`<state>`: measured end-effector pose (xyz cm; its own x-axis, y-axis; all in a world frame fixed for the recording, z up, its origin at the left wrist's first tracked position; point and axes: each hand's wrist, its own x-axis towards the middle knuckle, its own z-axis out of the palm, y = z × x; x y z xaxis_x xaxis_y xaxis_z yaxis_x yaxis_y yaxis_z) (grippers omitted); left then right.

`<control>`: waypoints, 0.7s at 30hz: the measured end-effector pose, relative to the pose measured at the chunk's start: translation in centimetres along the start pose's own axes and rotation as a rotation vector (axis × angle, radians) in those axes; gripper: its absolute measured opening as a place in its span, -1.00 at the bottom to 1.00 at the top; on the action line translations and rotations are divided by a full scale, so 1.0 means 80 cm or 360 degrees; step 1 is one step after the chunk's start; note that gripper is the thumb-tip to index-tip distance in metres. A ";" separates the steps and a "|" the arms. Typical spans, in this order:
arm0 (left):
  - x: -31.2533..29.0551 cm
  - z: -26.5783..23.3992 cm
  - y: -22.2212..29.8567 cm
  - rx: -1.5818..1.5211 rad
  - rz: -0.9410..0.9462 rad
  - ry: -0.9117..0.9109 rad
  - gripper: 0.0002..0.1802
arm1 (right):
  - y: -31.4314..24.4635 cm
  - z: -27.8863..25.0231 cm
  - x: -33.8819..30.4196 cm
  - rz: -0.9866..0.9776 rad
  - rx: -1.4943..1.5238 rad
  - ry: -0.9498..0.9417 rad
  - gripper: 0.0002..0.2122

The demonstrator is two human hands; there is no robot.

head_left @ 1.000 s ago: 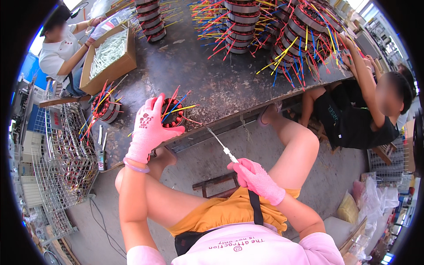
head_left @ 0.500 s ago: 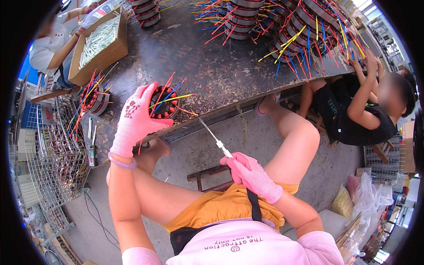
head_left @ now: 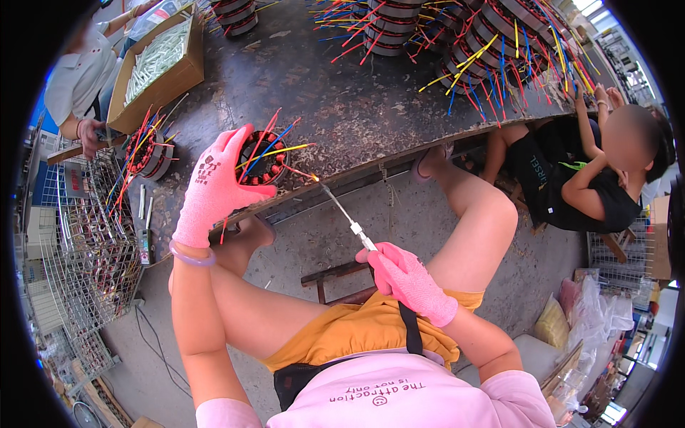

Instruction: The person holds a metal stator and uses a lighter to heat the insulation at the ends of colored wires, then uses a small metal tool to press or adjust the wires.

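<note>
My left hand, in a pink glove, curves round the left side of a motor stator near the table's edge, thumb at its near side. Red, blue and yellow leads stick up from the dark ring with red windings. One red lead points right over the edge, with a small orange glow at its end. My right hand, also gloved, is closed on the white handle of a slim hand torch. The torch's thin metal tube slants up and left, its tip close below the glowing lead end.
Another stator lies left of my left hand, near white sleeves. Behind stands a cardboard box full of white tubes. Stacked stators with long leads fill the far side. People sit at the left and right; wire racks stand left.
The torch tip and the lead end have come together a little higher, and the orange glow is brighter. The person at the left has lowered a hand beside the box.
</note>
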<state>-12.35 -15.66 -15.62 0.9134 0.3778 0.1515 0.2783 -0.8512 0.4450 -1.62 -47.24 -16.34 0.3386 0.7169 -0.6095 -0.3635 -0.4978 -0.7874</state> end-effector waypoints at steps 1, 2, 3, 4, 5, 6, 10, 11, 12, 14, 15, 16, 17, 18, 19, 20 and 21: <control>0.000 -0.001 0.001 -0.0002 -0.0003 -0.0002 0.00 | -0.003 0.002 -0.002 0.0021 0.0023 0.0004 -0.68; 0.000 -0.001 0.001 -0.0004 -0.0006 -0.0004 0.00 | -0.004 0.003 -0.003 0.0042 0.0047 0.0008 -0.67; 0.000 -0.001 0.000 -0.0006 0.0004 0.0002 0.00 | -0.003 0.003 -0.003 0.0033 0.0060 0.0006 -0.67; 0.000 -0.001 -0.002 -0.0008 0.0015 0.0008 0.00 | -0.001 0.002 -0.003 0.0024 0.0073 0.0004 -0.67; 0.000 0.000 -0.002 -0.0010 0.0026 0.0015 0.00 | 0.001 0.001 -0.002 0.0014 0.0087 0.0002 -0.67; 0.000 0.000 -0.001 -0.0001 0.0011 -0.0003 0.01 | 0.003 0.000 -0.002 -0.0032 0.0044 -0.0014 -0.67; 0.001 -0.004 0.005 -0.0016 -0.0024 -0.0043 0.04 | 0.003 -0.001 0.000 -0.0091 -0.0013 -0.0050 -0.67; 0.001 -0.004 0.005 -0.0031 -0.0027 -0.0045 0.04 | 0.002 -0.001 0.000 -0.0074 0.0000 -0.0054 -0.67; 0.001 -0.005 0.005 -0.0033 -0.0031 -0.0046 0.04 | -0.001 0.000 0.000 -0.0054 0.0001 -0.0046 -0.67; 0.000 -0.005 0.005 -0.0036 -0.0040 -0.0047 0.04 | -0.006 0.003 -0.002 -0.0014 0.0003 -0.0033 -0.67; 0.000 -0.005 0.004 -0.0029 -0.0036 -0.0044 0.04 | -0.005 0.003 -0.002 0.0000 0.0014 -0.0026 -0.67; 0.000 -0.003 0.003 -0.0022 -0.0033 -0.0041 0.04 | -0.004 0.003 -0.003 0.0015 0.0024 -0.0019 -0.67; 0.000 -0.003 0.002 -0.0014 -0.0030 -0.0038 0.04 | -0.003 0.003 -0.003 0.0029 0.0035 -0.0012 -0.67; 0.000 -0.003 0.002 -0.0017 -0.0029 -0.0040 0.04 | -0.002 0.003 -0.003 0.0034 0.0053 -0.0011 -0.68; 0.002 -0.003 0.003 -0.0019 -0.0027 -0.0042 0.04 | 0.000 0.002 -0.003 0.0039 0.0071 -0.0009 -0.68; 0.002 -0.003 0.004 -0.0022 -0.0024 -0.0045 0.04 | 0.002 0.002 -0.002 0.0043 0.0089 -0.0007 -0.68; 0.003 -0.002 0.004 -0.0032 -0.0023 -0.0037 0.03 | 0.005 0.001 -0.001 0.0012 0.0085 -0.0012 -0.68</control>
<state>-12.11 -15.78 -15.27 0.9160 0.3812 0.1247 0.2855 -0.8381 0.4648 -1.88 -47.46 -16.64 0.3289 0.7171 -0.6145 -0.4120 -0.4765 -0.7766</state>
